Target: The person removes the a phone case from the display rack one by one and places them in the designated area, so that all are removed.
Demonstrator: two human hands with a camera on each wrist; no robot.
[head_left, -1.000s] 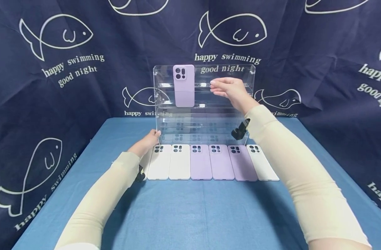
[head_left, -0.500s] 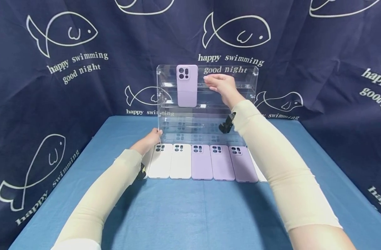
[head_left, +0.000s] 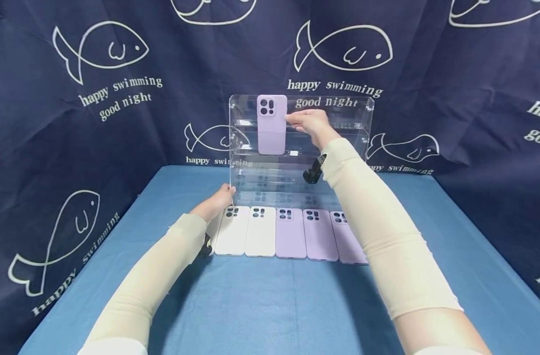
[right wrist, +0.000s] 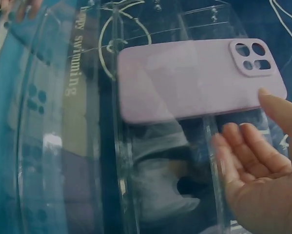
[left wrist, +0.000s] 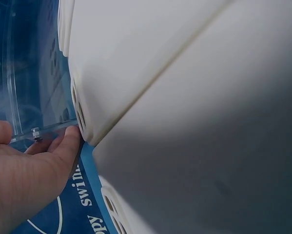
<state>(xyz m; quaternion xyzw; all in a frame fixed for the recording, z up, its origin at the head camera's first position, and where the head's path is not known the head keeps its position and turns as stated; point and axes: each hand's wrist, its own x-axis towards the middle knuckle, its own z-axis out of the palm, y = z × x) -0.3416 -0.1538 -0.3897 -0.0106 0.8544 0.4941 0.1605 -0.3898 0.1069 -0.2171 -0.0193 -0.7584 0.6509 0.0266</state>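
Observation:
A clear acrylic tiered stand (head_left: 274, 172) stands upright at the back of the table. One purple phone case (head_left: 271, 133) leans on its upper tier, camera cutouts at the top. My right hand (head_left: 312, 124) is at the case's right edge. In the right wrist view one fingertip touches the edge of the purple case (right wrist: 184, 83), while the other fingers are loosely bent beside it, holding nothing. Low on the stand's left side, my left hand (head_left: 221, 196) pinches the side panel; the left wrist view shows the panel (left wrist: 55, 127) between thumb and fingers.
Phone cases lie in a row before the stand: white ones (head_left: 261, 231) at left, purple ones (head_left: 320, 235) further right. My right sleeve (head_left: 381, 227) covers the row's right end. A navy curtain with fish (head_left: 119, 44) hangs behind the blue tablecloth (head_left: 261, 305).
My right hand has moved left along the stand, from apart to the purple case's right edge. The left hand stays on the side panel. The head view has shifted slightly.

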